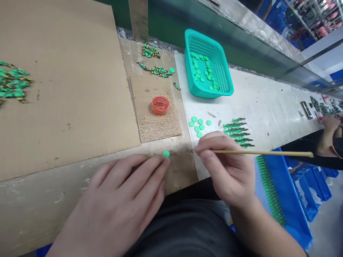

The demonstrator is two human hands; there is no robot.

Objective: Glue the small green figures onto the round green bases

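At its fingertips my left hand pinches a small round green disc that looks like a button, low over the bench. My right hand is closed around a thin brush with a pale wooden handle; its dark tip points left and stays a short way from the disc. Beyond both hands stands a small red dish with clear liquid in it. Several loose green discs lie on the white surface past my right hand. Beside them are rows of green discs with dark twisted pieces.
A teal basket holds more green discs. Small green-and-dark pieces lie in piles behind the dish and on the cardboard sheet at left. A blue tray of finished-looking rows sits at lower right. Another person's hand is at far right.
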